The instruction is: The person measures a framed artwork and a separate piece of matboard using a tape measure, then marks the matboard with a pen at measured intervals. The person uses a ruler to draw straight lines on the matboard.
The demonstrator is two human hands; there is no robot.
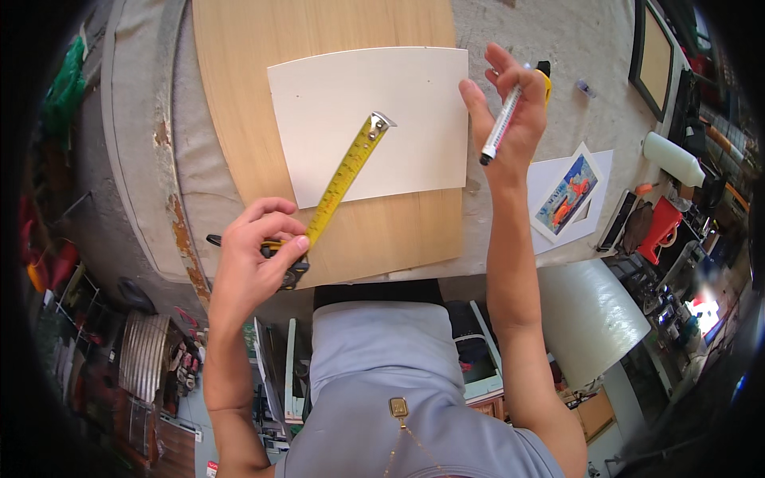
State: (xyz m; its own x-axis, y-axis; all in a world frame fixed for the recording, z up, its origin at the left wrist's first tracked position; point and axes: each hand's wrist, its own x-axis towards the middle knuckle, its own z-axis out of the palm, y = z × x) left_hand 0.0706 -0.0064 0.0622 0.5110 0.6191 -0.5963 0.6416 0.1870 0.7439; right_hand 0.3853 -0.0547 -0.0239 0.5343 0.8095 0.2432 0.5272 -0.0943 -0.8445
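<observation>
My left hand (253, 248) is closed round a black-and-yellow tape measure (341, 185), its thumb pressed by the mouth of the case. The yellow blade sticks out up and to the right over a white rectangular board (422, 95), its metal hook above the board's middle. A few small dark dots mark the board, which lies on a light wooden panel (382, 235). Off the board's right edge is my right hand (522, 119), palm turned up, with a white marker (502, 126) held in its fingers, black end downward. Behind those fingers shows part of a yellow-and-black object (545, 73), mostly hidden.
A small colourful picture in a white mat (567, 197) lies on white sheets to the right. Beyond are a dark frame (655, 64), a white bottle (673, 158) and a red object (660, 231). A large wrapped roll (594, 315) stands below the table's near edge.
</observation>
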